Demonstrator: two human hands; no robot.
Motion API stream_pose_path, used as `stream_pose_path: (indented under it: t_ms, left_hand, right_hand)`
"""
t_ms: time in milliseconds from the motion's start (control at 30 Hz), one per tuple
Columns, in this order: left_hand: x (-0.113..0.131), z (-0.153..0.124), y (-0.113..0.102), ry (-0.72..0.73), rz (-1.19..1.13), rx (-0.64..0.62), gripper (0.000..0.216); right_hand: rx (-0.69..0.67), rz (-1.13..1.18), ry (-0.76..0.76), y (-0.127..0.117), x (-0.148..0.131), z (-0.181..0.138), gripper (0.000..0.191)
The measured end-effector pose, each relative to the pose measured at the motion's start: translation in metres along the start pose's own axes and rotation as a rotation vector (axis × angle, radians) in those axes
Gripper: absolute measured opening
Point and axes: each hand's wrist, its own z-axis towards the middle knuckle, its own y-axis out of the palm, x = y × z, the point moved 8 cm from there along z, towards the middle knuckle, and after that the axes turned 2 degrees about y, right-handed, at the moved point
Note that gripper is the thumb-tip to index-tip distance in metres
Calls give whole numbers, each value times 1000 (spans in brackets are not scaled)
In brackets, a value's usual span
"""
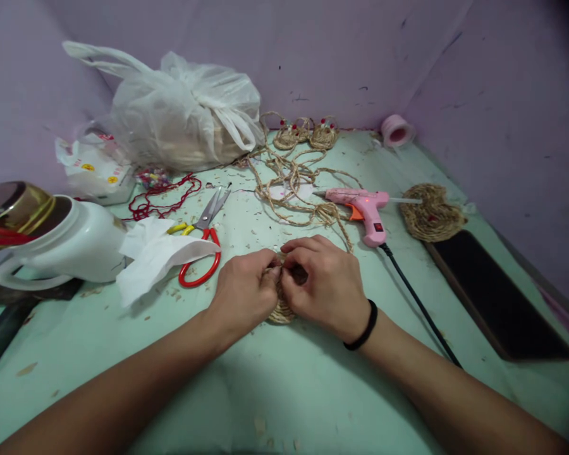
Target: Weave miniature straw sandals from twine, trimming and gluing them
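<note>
Both my hands meet over a small coiled jute-rope piece [281, 311] lying on the pale green table [284, 392]. My left hand [244, 294] is closed, its fingertips pinching the coil's upper edge. My right hand [323, 285], with a black band at the wrist, is closed too and presses on the same coil from the right. Most of the coil is hidden under my fingers. A strand of loose jute twine [298, 184] runs from the coil toward the tangle behind it.
A pink glue gun [363, 206] with a black cord [420, 303] lies right of the twine. Red-handled scissors [201, 243], white tissue [154, 253], a white jug [66, 243], a plastic bag [184, 114], a finished jute heart [430, 213], a black phone [497, 297] and pink tape [396, 130] surround me.
</note>
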Motion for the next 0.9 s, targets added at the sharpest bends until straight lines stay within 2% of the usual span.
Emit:
stream_pose_path:
  t_ms: [133,367,900]
  left_hand:
    - [0,-2,-1,-45,73,32,18]
    - [4,-5,-1,-101,282,56,18]
    - [11,-5,1,-71,339,56,14]
  right_hand:
    - [-39,-1,16,5,1,0,9]
    - [-46,77,-60,4,0,0,7]
    - [-6,257,-12,3,10,-2,9]
